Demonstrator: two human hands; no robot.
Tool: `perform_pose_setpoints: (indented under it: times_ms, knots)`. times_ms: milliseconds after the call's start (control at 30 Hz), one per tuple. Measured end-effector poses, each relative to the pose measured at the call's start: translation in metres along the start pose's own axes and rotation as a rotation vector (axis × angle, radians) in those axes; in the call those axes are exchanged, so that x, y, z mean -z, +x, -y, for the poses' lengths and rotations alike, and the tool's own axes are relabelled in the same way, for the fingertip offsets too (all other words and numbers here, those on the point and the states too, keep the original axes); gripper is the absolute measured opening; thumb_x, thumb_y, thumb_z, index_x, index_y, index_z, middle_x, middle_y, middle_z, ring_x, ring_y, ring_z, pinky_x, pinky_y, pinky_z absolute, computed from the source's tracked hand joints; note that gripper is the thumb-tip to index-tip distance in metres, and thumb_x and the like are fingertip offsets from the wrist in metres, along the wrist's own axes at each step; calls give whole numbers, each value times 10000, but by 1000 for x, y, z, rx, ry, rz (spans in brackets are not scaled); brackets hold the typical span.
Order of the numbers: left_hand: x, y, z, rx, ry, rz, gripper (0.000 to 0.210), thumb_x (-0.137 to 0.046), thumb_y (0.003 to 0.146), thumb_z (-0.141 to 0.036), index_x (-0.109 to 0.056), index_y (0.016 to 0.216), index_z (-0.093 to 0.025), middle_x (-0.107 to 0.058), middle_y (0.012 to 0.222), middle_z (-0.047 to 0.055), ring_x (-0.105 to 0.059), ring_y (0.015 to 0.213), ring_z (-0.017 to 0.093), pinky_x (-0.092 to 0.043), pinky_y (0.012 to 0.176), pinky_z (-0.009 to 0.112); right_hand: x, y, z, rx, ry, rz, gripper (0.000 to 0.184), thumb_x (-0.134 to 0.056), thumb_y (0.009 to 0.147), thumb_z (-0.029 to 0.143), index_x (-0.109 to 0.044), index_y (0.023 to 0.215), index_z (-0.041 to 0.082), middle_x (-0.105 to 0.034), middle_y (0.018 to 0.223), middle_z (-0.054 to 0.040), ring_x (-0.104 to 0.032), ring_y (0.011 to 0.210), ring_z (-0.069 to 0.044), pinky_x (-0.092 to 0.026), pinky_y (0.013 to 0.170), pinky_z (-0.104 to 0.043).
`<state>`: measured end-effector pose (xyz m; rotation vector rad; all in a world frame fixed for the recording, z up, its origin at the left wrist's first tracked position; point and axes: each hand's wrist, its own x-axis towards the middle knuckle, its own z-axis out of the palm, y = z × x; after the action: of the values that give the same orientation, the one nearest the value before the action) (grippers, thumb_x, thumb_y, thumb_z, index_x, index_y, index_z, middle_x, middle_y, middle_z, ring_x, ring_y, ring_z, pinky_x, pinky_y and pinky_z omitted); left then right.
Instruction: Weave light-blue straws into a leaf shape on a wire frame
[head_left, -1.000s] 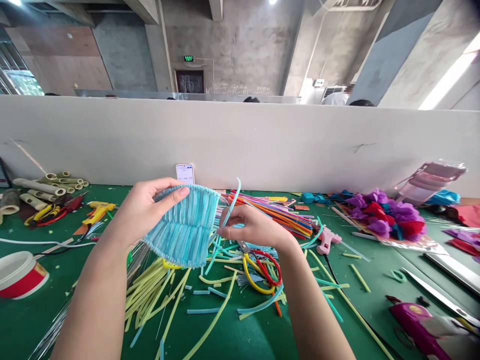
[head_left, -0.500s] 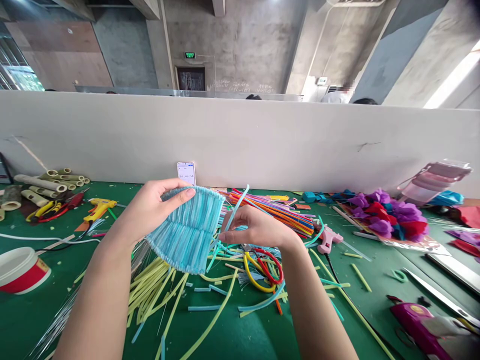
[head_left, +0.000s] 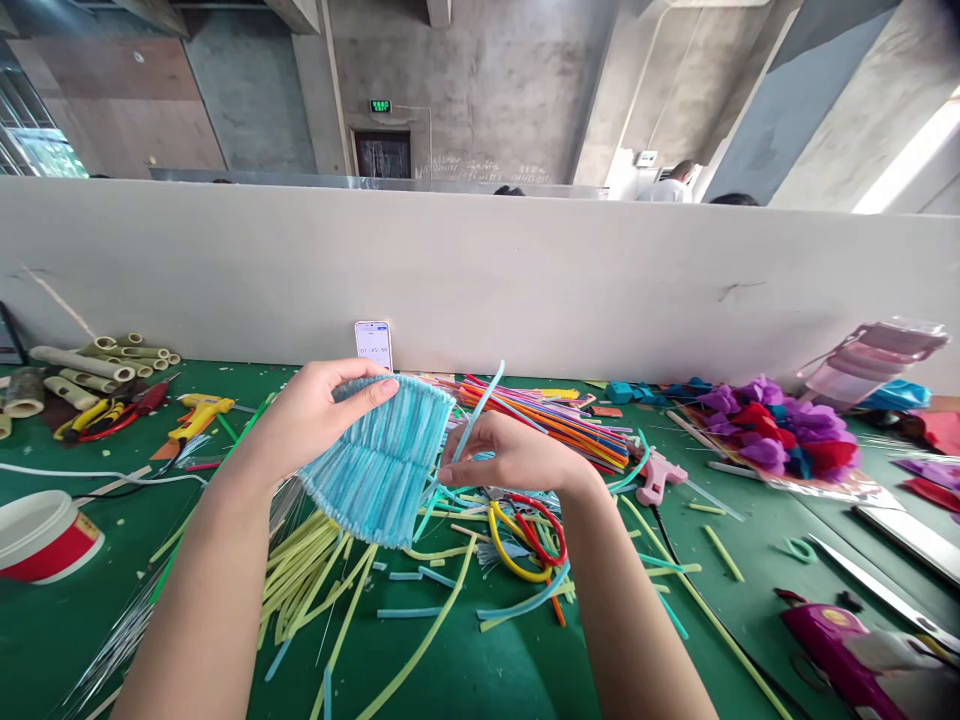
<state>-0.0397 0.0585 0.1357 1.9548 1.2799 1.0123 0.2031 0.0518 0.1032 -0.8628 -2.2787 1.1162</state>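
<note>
A panel of light-blue pipe cleaners point(head_left: 379, 465), laid side by side with a seam across the middle, is tilted above the table. My left hand point(head_left: 319, 410) grips its upper left edge, thumb in front and fingers behind. At its right edge, my right hand point(head_left: 510, 455) is closed in a pinch on a single pale-blue pipe cleaner point(head_left: 480, 405) that sticks up past the fingers. The lower end of that strand runs toward the panel's edge; whether it is joined there I cannot tell. Beneath lie yellow-green pipe cleaners point(head_left: 311, 570) and red-and-yellow-handled scissors point(head_left: 517, 550).
Coloured pipe cleaners point(head_left: 570, 425) lie behind my right hand, beside a pink glue gun point(head_left: 660, 475). A phone point(head_left: 373, 343) leans on the white partition point(head_left: 480, 270). At left are a yellow glue gun point(head_left: 201, 415) and paper cup point(head_left: 46, 540); scissors point(head_left: 877, 585) lie at right.
My left hand and the panel have shifted very slightly to the right. The right hand stays almost still, its pipe cleaner tip leaning a little further right.
</note>
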Motion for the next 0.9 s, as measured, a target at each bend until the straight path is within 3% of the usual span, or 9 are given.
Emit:
perform_pose_setpoints:
  times_ms: [333,467,600,767,900]
  knots:
    - [-3,-1,-2,8,55,-6,396,-608,814,-581,-727,937,-224,-757,805,20,-649,637,177,-509,567,243,0,1,-2,34,-2,-12,161,-645,857,326,-736,878,196,-707,804,-3,-630,733,-150,-531,688,-289]
    - [-2,-2,-4,70,-118,11,358,-684,772,-541,-720,935,-224,-743,748,6,-647,600,170,-526,563,246,-2,3,-4,25,104,-54,184,-660,848,349,-730,906,188,-731,832,-20,-669,767,-164,-562,728,-321]
    - [1,0,-3,145,-311,-61,382,-733,737,-521,-719,966,-215,-740,725,17,-643,570,169,-542,555,261,0,2,-4,-22,232,-196,269,-708,814,369,-679,1009,186,-728,846,-30,-698,810,-178,-571,754,-340]
    - [4,4,3,149,-306,-104,346,-742,739,-497,-735,950,-222,-754,746,23,-644,569,163,-543,570,259,6,-4,-3,-43,197,-207,148,-682,829,321,-687,866,177,-720,804,-36,-690,748,-159,-560,712,-313]
    - [5,4,6,153,-299,-98,349,-741,738,-489,-738,964,-224,-752,736,19,-639,565,161,-539,564,256,6,-4,-5,-11,137,-190,97,-637,847,250,-675,898,178,-709,826,-34,-678,762,-155,-548,717,-310]
